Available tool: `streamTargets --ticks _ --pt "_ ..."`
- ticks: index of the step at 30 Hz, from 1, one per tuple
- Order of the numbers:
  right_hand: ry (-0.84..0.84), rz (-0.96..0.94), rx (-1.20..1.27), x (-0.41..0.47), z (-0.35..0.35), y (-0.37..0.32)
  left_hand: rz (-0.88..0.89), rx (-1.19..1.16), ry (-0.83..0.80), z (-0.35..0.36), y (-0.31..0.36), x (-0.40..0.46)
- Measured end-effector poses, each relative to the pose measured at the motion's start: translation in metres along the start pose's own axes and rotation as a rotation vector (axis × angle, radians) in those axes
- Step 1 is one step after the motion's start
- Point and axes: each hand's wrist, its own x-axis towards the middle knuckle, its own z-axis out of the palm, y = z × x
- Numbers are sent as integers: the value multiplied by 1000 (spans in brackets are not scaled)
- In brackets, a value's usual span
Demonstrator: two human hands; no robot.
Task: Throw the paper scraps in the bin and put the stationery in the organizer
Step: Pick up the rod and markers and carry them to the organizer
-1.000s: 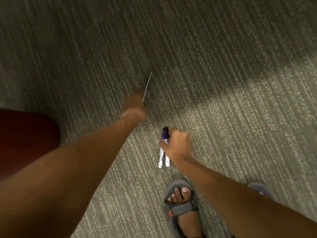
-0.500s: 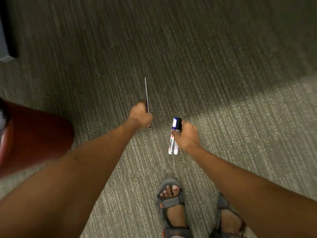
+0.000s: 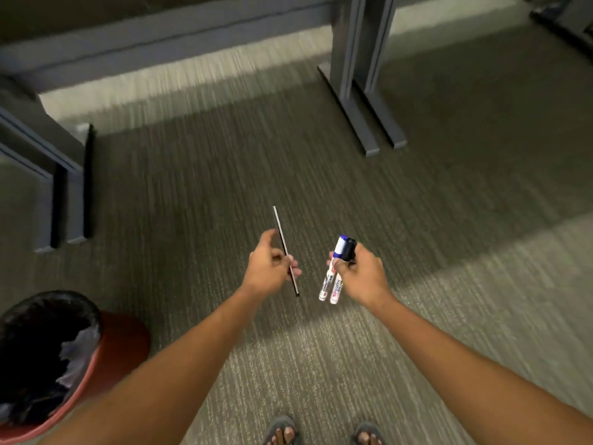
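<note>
A red bin point(image 3: 118, 351) lined with a black bag is seen on the carpet at far left, a thin stick point(image 3: 285, 252) is pinched in the closed left hand point(image 3: 269, 268), and two markers point(image 3: 333, 277) are gripped in the closed right hand point(image 3: 362, 274).

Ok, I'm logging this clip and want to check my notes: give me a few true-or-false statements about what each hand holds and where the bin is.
1. The left hand holds a thin dark stick-like item. True.
2. The right hand holds a single marker. False: it holds two markers side by side.
3. The red bin stands on the person's left, lined with a black bag. True.
4. The markers rest on the carpet. False: they are held above it.
5. The organizer is in view. False: none shows.
</note>
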Motion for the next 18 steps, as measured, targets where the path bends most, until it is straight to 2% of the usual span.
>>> streamTargets --ticks 4,8,15,18 --pt "81 -158 26 -21 -69 -82 84 -104 -112 6 97 -45" --pt "74 -275 -47 -55 -136 -166 135 -130 -212 6 188 -96" --pt "83 -472 -153 -118 -242 -290 236 -97 -301 -8 325 -181" --pt "94 -537 -181 -141 -278 -332 283 -75 -286 -15 372 -211"
